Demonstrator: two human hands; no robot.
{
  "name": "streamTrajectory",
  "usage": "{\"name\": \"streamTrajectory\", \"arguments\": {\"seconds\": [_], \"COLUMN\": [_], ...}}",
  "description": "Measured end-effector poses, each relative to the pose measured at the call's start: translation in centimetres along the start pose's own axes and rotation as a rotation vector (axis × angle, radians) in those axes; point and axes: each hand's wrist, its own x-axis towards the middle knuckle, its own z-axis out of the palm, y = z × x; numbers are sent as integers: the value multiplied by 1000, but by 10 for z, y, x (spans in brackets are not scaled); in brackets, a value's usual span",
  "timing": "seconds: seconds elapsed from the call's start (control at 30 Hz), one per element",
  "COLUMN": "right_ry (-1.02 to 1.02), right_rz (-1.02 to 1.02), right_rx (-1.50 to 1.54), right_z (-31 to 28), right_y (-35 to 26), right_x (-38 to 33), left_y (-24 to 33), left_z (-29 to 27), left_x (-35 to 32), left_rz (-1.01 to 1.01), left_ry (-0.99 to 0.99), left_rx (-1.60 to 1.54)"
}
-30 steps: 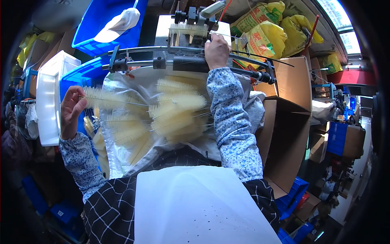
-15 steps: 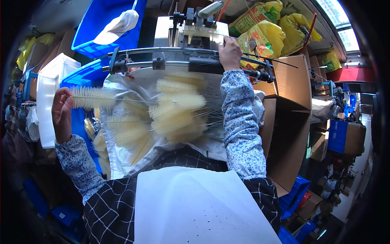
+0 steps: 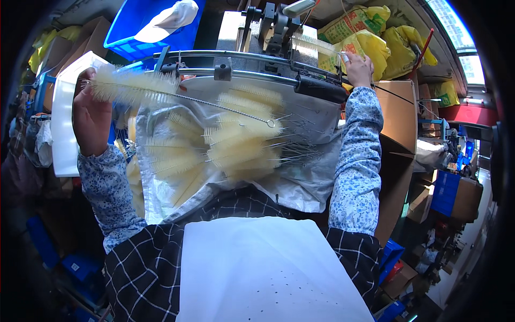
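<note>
Pinching a bristle brush (image 3: 137, 87) in left hand (image 3: 92, 121), apart from right hand (image 3: 358, 70) (cannot tell its grip); could snag piled brushes (image 3: 241, 142) by overhanging wire handle (image 3: 225, 108)

Long grey metal rails (image 3: 257, 77) bar the middle, between near and far. A cream-bristled twisted-wire brush (image 3: 137, 87) slants over the cream brush pile (image 3: 238, 150); near right of it, bare white sheeting (image 3: 303, 189) leaves passage.
</note>
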Motion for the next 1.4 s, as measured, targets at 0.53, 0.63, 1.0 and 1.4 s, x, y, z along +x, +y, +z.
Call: {"name": "streamTrajectory", "arguments": {"seconds": [0.53,0.63,1.0,1.4], "right_ry": [-624,-414,-8,-110], "right_rz": [-281,-225,43,-4], "right_rx": [1275,1231,307,371], "right_z": [-173,-154,-32,-24], "right_y": [-131,-154,-101,-95], "right_x": [-47,-56,-11,-5], "left_y": [-97,-92,-57,-54], "left_z": [137,118,-12,-28], "left_x": [10,4,-68,-65], "left_rz": [-208,-177,-1017,-748], "left_ry": [-378,-391,-468,-254], "left_rx": [156,347,1251,923]}}
